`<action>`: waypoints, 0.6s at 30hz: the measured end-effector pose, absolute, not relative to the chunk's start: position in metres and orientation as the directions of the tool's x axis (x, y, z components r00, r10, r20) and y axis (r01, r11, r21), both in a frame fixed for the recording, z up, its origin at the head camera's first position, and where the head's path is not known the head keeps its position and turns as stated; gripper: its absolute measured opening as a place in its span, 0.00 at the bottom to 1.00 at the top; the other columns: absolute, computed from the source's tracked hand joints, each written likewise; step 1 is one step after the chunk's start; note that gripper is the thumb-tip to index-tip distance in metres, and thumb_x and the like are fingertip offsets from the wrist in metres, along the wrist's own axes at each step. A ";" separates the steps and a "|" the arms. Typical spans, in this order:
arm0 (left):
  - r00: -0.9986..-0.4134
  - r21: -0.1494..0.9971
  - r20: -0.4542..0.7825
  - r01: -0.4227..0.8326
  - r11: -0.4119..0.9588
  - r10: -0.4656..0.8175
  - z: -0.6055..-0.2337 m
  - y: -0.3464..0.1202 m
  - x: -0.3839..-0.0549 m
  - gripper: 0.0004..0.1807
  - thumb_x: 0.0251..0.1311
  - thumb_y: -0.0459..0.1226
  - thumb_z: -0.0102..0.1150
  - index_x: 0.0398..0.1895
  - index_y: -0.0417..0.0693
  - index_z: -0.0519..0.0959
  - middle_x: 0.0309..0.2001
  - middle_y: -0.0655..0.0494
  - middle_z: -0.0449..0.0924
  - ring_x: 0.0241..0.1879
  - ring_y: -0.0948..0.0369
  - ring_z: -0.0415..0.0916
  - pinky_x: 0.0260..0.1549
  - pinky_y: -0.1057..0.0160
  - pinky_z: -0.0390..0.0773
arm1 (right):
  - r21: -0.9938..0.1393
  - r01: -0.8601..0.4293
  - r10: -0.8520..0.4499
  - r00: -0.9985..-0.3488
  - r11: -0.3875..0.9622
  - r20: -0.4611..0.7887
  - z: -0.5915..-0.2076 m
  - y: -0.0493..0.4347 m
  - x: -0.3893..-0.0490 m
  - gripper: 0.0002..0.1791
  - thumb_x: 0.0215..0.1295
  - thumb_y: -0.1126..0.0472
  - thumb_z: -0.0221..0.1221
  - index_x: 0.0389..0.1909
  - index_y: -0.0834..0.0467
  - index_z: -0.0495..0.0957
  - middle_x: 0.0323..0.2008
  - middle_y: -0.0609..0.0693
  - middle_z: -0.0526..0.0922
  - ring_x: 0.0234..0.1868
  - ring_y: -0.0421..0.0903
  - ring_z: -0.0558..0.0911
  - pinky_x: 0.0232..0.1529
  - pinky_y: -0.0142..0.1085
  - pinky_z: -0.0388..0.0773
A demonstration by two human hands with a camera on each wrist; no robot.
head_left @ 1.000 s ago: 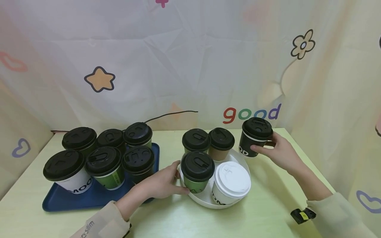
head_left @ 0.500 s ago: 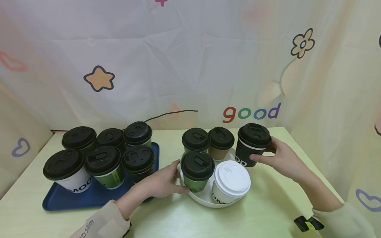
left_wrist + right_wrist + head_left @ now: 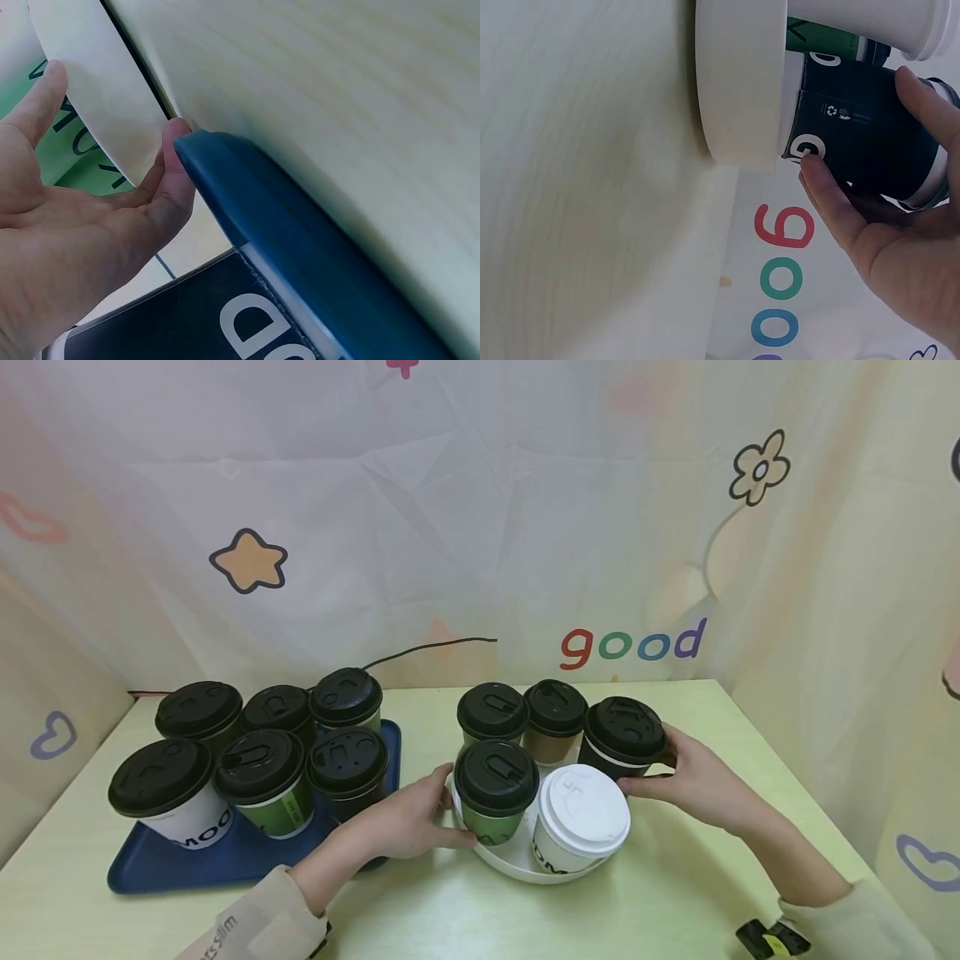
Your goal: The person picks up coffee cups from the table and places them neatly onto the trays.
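My right hand [image 3: 701,785] grips a black paper coffee cup [image 3: 622,735] with a black lid at the right side of a round white tray [image 3: 517,863]. In the right wrist view, the cup's base [image 3: 799,112] is right at the tray rim, thumb and fingers on opposite sides. My left hand [image 3: 408,818] rests against the tray's left side, thumb and fingers spread along its wall [image 3: 97,75]. Also on the tray are a front green cup [image 3: 495,793], a white-lidded cup [image 3: 585,818], a brown cup [image 3: 555,714] and another black-lidded cup [image 3: 492,714].
Left of the round tray, a blue tray [image 3: 247,864] carries several black-lidded cups in two rows, close to my left forearm. A printed curtain [image 3: 450,527] hangs behind the pale table [image 3: 660,877]. A thin dark cord [image 3: 427,648] shows along the back.
My right hand has brought the black cup down and toward me, from behind the tray's right side to beside the brown and white-lidded cups. My left hand has stayed at the tray.
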State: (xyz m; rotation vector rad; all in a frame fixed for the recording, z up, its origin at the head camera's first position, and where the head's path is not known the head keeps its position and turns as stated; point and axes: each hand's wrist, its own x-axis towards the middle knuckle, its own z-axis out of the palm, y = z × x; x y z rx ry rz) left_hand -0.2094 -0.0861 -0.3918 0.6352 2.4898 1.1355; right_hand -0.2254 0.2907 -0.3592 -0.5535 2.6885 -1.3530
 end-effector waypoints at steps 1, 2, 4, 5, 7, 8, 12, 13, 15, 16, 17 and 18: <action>-0.846 0.772 -0.112 0.256 0.582 0.521 -0.392 -0.086 -0.209 0.52 0.56 0.43 0.78 0.75 0.33 0.56 0.44 0.49 0.77 0.42 0.53 0.72 0.43 0.54 0.72 | -0.791 -0.282 -0.358 -0.930 0.542 0.087 -0.360 0.291 -0.225 0.38 0.59 0.56 0.76 0.67 0.61 0.71 0.56 0.52 0.83 0.61 0.55 0.78 0.59 0.56 0.72; -0.846 0.772 -0.112 0.256 0.581 0.521 -0.392 -0.086 -0.209 0.52 0.56 0.43 0.78 0.75 0.33 0.56 0.44 0.49 0.77 0.42 0.53 0.72 0.43 0.54 0.73 | -0.794 -0.281 -0.360 -0.929 0.539 0.084 -0.361 0.290 -0.225 0.38 0.59 0.56 0.76 0.67 0.61 0.71 0.56 0.52 0.83 0.61 0.56 0.78 0.58 0.55 0.73; -0.845 0.775 -0.111 0.256 0.578 0.523 -0.393 -0.086 -0.209 0.52 0.56 0.42 0.78 0.75 0.32 0.56 0.44 0.49 0.77 0.42 0.53 0.72 0.43 0.53 0.73 | -0.805 -0.269 -0.359 -0.930 0.529 0.075 -0.363 0.291 -0.225 0.39 0.59 0.57 0.76 0.67 0.62 0.70 0.56 0.54 0.82 0.60 0.57 0.79 0.56 0.51 0.76; -0.845 0.775 -0.110 0.256 0.577 0.523 -0.393 -0.086 -0.210 0.52 0.57 0.42 0.78 0.75 0.32 0.56 0.44 0.49 0.77 0.42 0.53 0.72 0.44 0.53 0.73 | -0.811 -0.262 -0.357 -0.931 0.524 0.070 -0.365 0.291 -0.225 0.39 0.58 0.57 0.76 0.67 0.63 0.70 0.56 0.55 0.82 0.60 0.58 0.79 0.55 0.49 0.77; -0.845 0.775 -0.110 0.256 0.578 0.523 -0.392 -0.087 -0.209 0.52 0.57 0.42 0.78 0.75 0.32 0.56 0.44 0.49 0.77 0.43 0.53 0.72 0.44 0.53 0.73 | -0.823 -0.253 -0.359 -0.931 0.509 0.064 -0.367 0.291 -0.226 0.39 0.58 0.58 0.76 0.68 0.63 0.69 0.57 0.57 0.81 0.59 0.58 0.79 0.52 0.44 0.80; -0.846 0.774 -0.110 0.257 0.578 0.522 -0.392 -0.087 -0.209 0.52 0.57 0.42 0.78 0.76 0.32 0.55 0.44 0.49 0.77 0.43 0.53 0.72 0.44 0.53 0.73 | -0.832 -0.247 -0.363 -0.930 0.497 0.059 -0.369 0.291 -0.226 0.39 0.58 0.59 0.76 0.67 0.64 0.69 0.57 0.58 0.80 0.59 0.58 0.79 0.51 0.43 0.81; -0.848 0.770 -0.115 0.253 0.585 0.518 -0.392 -0.086 -0.209 0.53 0.56 0.43 0.78 0.76 0.32 0.55 0.44 0.49 0.77 0.42 0.53 0.72 0.44 0.53 0.73 | -0.860 -0.235 -0.388 -0.921 0.452 0.047 -0.373 0.290 -0.227 0.40 0.57 0.63 0.76 0.67 0.66 0.68 0.56 0.61 0.78 0.54 0.57 0.80 0.47 0.40 0.83; -0.849 0.768 -0.115 0.254 0.588 0.516 -0.391 -0.086 -0.209 0.53 0.56 0.43 0.78 0.76 0.32 0.55 0.44 0.49 0.77 0.42 0.53 0.72 0.44 0.53 0.73 | -0.871 -0.227 -0.395 -0.918 0.436 0.042 -0.374 0.290 -0.228 0.40 0.57 0.65 0.75 0.67 0.67 0.67 0.57 0.63 0.78 0.52 0.57 0.80 0.47 0.40 0.83; -0.848 0.765 -0.114 0.257 0.590 0.517 -0.392 -0.086 -0.209 0.52 0.56 0.43 0.78 0.76 0.32 0.55 0.44 0.49 0.77 0.42 0.53 0.72 0.43 0.53 0.72 | -0.885 -0.212 -0.401 -0.916 0.414 0.032 -0.375 0.290 -0.227 0.40 0.57 0.66 0.75 0.68 0.68 0.66 0.57 0.64 0.77 0.49 0.57 0.81 0.46 0.40 0.83; -0.848 0.765 -0.113 0.258 0.590 0.518 -0.392 -0.086 -0.209 0.52 0.56 0.43 0.78 0.76 0.33 0.56 0.44 0.49 0.77 0.42 0.53 0.72 0.43 0.53 0.72 | -0.888 -0.210 -0.404 -0.914 0.408 0.030 -0.375 0.290 -0.227 0.40 0.58 0.67 0.75 0.68 0.69 0.65 0.57 0.65 0.76 0.49 0.56 0.81 0.46 0.39 0.83; -0.848 0.765 -0.113 0.259 0.590 0.518 -0.392 -0.086 -0.210 0.52 0.56 0.43 0.78 0.75 0.33 0.56 0.44 0.49 0.77 0.42 0.53 0.72 0.43 0.54 0.72 | -0.890 -0.209 -0.408 -0.912 0.404 0.029 -0.376 0.290 -0.227 0.40 0.58 0.67 0.74 0.68 0.69 0.65 0.57 0.65 0.76 0.48 0.56 0.81 0.47 0.39 0.83; -0.847 0.764 -0.113 0.260 0.590 0.519 -0.392 -0.086 -0.210 0.52 0.56 0.43 0.78 0.75 0.33 0.56 0.44 0.49 0.76 0.42 0.54 0.72 0.42 0.54 0.72 | -0.893 -0.209 -0.412 -0.911 0.399 0.029 -0.376 0.289 -0.227 0.40 0.58 0.67 0.74 0.68 0.70 0.65 0.57 0.66 0.75 0.48 0.55 0.82 0.47 0.39 0.83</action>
